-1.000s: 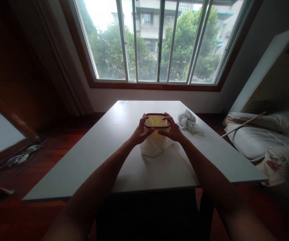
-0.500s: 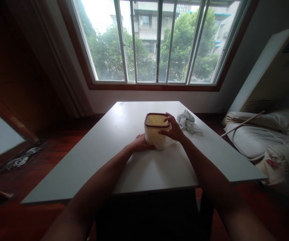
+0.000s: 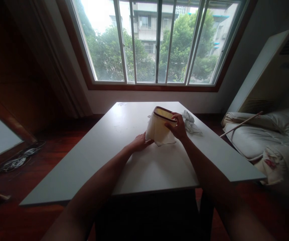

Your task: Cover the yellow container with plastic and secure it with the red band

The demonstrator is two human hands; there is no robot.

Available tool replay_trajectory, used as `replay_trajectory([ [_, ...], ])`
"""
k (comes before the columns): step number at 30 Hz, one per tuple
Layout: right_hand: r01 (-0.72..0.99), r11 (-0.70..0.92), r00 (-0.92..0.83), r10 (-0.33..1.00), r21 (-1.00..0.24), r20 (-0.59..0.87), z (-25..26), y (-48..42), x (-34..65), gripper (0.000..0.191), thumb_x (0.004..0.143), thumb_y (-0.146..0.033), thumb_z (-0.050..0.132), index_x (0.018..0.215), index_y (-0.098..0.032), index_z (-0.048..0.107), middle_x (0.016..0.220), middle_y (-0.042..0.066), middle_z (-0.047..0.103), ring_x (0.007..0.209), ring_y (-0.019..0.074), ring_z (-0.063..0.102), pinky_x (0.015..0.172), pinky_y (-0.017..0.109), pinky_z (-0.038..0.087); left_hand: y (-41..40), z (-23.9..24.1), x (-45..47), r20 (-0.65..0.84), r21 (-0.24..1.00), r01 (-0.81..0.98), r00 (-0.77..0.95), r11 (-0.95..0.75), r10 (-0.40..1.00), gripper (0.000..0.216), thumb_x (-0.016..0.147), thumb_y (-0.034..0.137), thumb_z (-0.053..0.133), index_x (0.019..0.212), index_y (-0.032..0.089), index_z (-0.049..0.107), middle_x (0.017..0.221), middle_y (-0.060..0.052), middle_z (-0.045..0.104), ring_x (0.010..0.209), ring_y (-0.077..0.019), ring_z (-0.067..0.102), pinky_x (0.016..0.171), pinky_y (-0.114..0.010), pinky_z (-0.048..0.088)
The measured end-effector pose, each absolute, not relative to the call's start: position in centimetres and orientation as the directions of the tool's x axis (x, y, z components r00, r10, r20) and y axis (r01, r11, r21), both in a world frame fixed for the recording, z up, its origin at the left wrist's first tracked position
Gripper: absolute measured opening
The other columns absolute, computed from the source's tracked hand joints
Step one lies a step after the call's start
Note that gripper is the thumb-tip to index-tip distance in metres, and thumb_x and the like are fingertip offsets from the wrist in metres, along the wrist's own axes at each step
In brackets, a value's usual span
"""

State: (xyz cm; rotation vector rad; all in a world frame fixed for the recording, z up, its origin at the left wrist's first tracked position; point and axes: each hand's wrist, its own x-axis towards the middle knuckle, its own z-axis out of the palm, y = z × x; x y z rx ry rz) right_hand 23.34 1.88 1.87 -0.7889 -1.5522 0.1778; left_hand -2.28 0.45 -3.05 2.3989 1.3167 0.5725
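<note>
Leaning over the surface, the bin could slip, I judge, should the right hand, fingers clamped on the rim, loosen (left hand below: grip I cannot tell).

bin on table | bag right of bin | sofa right of table | window behind table

One head-worn camera looks from above and behind the near edge of the flat white surface, facing forward and down along two bare forearms. The two bare hands sit at moderate range, near mid-view. Its wide sweep spans the surface's full width and reaches the brown-framed glass window, cropped at the top.
</note>
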Motion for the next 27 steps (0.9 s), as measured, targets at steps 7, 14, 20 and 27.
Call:
replay_trajectory([
  [7, 0.601, 0.632, 0.238, 0.443, -0.49, 0.864, 3.5, 1.9, 25.4, 0.047, 0.073, -0.057, 0.074, 0.089, -0.023, 0.046, 0.115, 0.01, 0.056, 0.11, 0.0255, 0.056, 0.096, 0.045, 0.047, 1.5, -4.4, -2.6, 0.077, 0.277, 0.792, 0.547, -0.545, 0.834, 0.065, 0.094, 0.063, 0.041, 0.142, 0.02, 0.048, 0.157, -0.013, 0.04, 0.146, -0.0321, 0.034, 0.121, -0.048, 0.027],
  [14, 0.882, 0.165, 0.37, 0.337, -0.441, 0.866, 4.6, 2.6, 31.6, 0.044, 0.071, -0.057, 0.073, 0.084, -0.02, 0.052, 0.114, 0.017, 0.053, 0.112, 0.0343, 0.051, 0.1, 0.055, 0.041, 1.4, -4.3, -2.7, 0.018, 0.259, 0.807, 0.546, -0.531, 0.838, 0.066, 0.095, 0.064, 0.037, 0.146, 0.024, 0.044, 0.162, -0.01, 0.032, 0.151, -0.0281, 0.025, 0.123, -0.046, 0.021],
  [20, 0.87, -0.08, 0.482, 0.349, -0.487, 0.803, 3.6, 3.0, 35.3, 0.039, 0.069, -0.048, 0.075, 0.085, -0.017, 0.059, 0.118, 0.02, 0.054, 0.11, 0.0375, 0.047, 0.096, 0.057, 0.039, 1.3, -4.1, -2.6, 0.002, 0.253, 0.809, 0.548, -0.531, 0.836, 0.067, 0.095, 0.066, 0.035, 0.147, 0.024, 0.042, 0.162, -0.009, 0.03, 0.151, -0.028, 0.024, 0.123, -0.046, 0.021],
  [27, 0.851, -0.145, 0.519, 0.374, -0.505, 0.768, 1.6, 4.5, 36.0, 0.044, 0.071, -0.054, 0.072, 0.091, -0.016, 0.063, 0.122, 0.02, 0.054, 0.108, 0.0381, 0.048, 0.094, 0.056, 0.04, 0.9, -3.7, -2.5, 0.0, 0.25, 0.812, 0.544, -0.527, 0.839, 0.066, 0.095, 0.064, 0.037, 0.147, 0.023, 0.043, 0.162, -0.01, 0.03, 0.151, -0.0288, 0.025, 0.123, -0.047, 0.022],
])
